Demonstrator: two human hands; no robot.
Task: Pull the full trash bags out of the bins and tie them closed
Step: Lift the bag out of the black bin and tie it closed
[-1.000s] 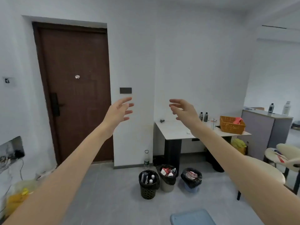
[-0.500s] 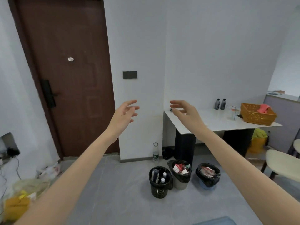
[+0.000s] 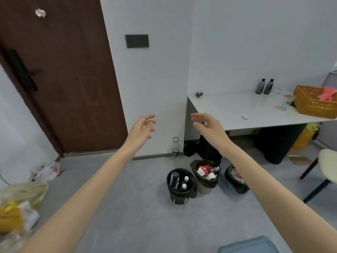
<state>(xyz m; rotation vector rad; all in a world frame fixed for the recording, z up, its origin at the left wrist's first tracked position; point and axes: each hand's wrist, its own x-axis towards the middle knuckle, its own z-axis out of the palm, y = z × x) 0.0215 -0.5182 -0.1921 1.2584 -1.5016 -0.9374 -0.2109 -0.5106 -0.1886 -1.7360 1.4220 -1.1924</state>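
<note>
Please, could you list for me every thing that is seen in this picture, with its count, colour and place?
trash bins: 3, black bags inside, holding trash, on the floor before the table
door: 1, dark brown, left
wall plate: 1, black, on the wall beside the door
table: 1, white, right
dark bottles: 2, grey-black, table's back edge
basket: 1, orange, table's right end, pink cloth inside
clear bottle: 1, on the floor by the wall
chair: 1, cream seat, far right
yellow bag: 1, floor, lower left
left grip: 1, bare hand, raised, empty
right grip: 1, bare hand, raised, empty
</note>
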